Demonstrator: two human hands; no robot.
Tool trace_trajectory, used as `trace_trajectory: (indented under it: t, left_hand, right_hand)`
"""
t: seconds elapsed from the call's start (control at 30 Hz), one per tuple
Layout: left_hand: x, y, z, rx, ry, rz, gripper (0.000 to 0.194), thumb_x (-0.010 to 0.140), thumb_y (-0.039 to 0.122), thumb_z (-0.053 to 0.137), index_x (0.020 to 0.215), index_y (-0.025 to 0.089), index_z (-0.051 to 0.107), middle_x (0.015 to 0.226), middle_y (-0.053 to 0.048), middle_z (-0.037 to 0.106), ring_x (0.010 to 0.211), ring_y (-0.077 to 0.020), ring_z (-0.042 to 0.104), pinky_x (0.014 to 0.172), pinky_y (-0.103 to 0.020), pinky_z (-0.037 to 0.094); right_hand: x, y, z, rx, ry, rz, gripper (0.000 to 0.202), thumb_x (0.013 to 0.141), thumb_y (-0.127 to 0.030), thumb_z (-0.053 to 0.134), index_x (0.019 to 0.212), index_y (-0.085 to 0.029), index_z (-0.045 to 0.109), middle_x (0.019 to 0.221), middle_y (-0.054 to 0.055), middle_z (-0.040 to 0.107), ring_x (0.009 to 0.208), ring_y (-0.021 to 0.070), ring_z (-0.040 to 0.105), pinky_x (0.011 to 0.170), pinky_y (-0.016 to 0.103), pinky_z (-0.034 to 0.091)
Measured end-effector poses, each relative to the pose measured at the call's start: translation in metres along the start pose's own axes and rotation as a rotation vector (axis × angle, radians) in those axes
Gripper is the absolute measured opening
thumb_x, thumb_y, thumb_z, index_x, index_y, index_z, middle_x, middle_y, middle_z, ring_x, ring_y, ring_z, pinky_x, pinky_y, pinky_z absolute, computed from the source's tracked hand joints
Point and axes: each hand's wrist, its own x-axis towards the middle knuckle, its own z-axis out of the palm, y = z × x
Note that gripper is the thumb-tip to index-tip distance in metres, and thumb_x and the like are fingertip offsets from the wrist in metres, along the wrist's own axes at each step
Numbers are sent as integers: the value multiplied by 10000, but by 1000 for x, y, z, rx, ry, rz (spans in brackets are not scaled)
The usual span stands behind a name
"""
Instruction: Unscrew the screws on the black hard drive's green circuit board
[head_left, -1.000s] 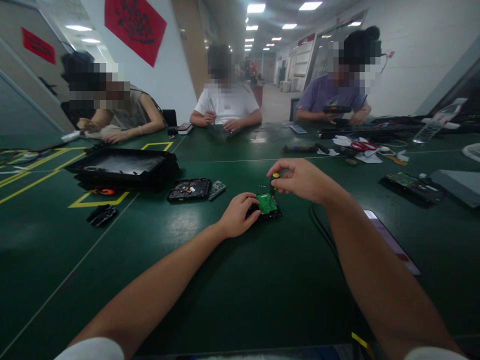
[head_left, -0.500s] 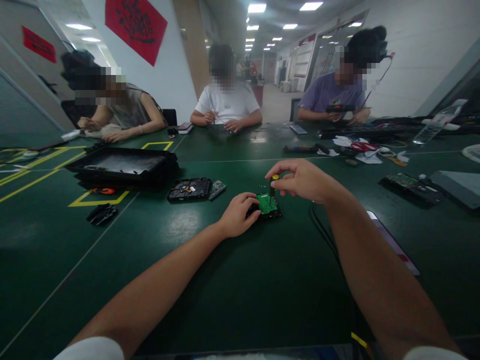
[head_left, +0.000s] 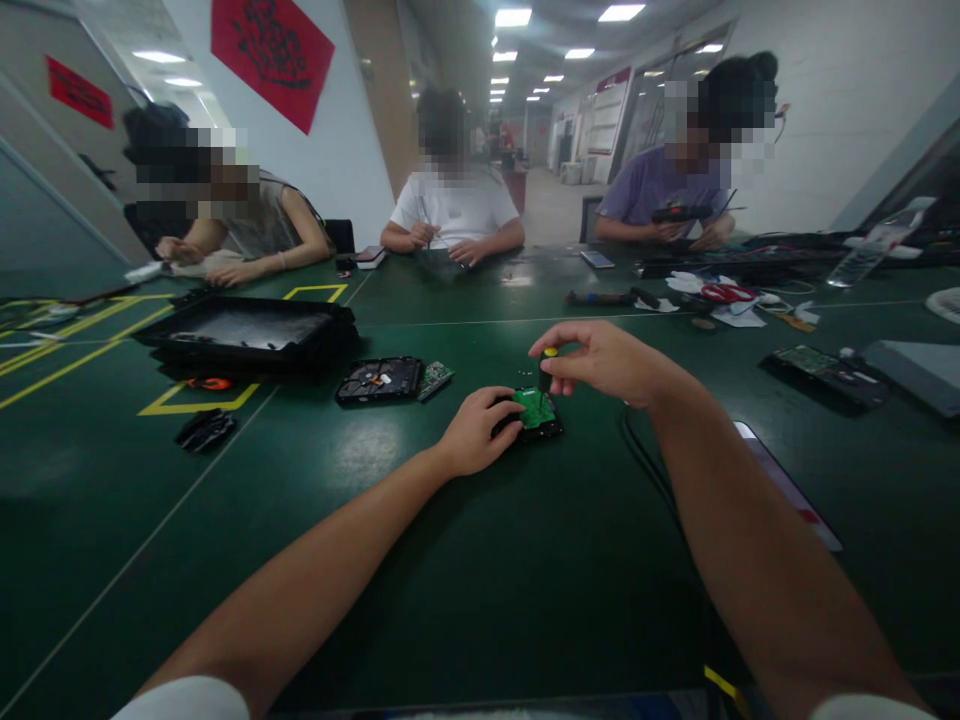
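A black hard drive with a green circuit board lies on the dark green table in front of me. My left hand grips its left side, fingers over the top edge and thumb along the near side. My right hand holds a small screwdriver with a yellow-topped dark handle, upright, its tip down on the board. Several tiny screws lie just behind the drive. To the left rest another opened drive and a loose circuit board.
Black trays are stacked at the left, near a dark object. A phone and a cable lie right; another drive is farther right. Three people sit across the table. A bottle stands tilted at the back right.
Both hands stay in nearly the same place. The fingers of my right hand have shifted slightly on the screwdriver handle.
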Motion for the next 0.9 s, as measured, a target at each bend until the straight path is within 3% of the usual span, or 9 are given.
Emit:
trace_trajectory:
  t: [0.2,0.43,0.6,0.7,0.9]
  left_hand:
    - [0,-1,1,4,-2,-4,313,1024,350,604,1310,259,691,1408,-135,613,1327,-314,585,1128,-568,484]
    - [0,0,1,9,5,-2,316,1024,349,602,1302,231,695,1395,-149,614,1327,-312,582,1137,-554,479]
    - [0,1,1,-4,0,-8,311,1019,349,611,1302,252,695,1397,-139,617,1322,-315,588,1129,-567,486]
    - [1,1,1,-7,-3,-8,312,1016,340,615,1305,252,693,1407,-139,614,1320,-313,591,1127,-568,489]
    - [1,1,1,-1,-3,5,314,1020,342,609,1310,255,691,1398,-132,630,1332,-308,589,1136,-564,484]
  right_hand:
    - [-1,-4,-2,-64,-39,8,157,871,-188,713,1010,-182,785,713,7,710,620,125,650,560,225,514]
    - [2,3,-3,-115,12,-52,199,939,-343,694,1027,-195,794,814,27,737,625,114,613,504,220,435]
    - [1,2,1,-97,94,-9,178,910,-292,758,1036,-178,705,987,72,761,583,104,625,456,229,446]
    - [0,-2,3,-116,155,2,133,901,-234,760,955,-177,653,956,71,757,554,95,621,443,220,454]
    - [-4,-7,3,-136,114,-45,50,906,-196,721,936,-178,684,957,66,757,584,103,647,454,210,474]
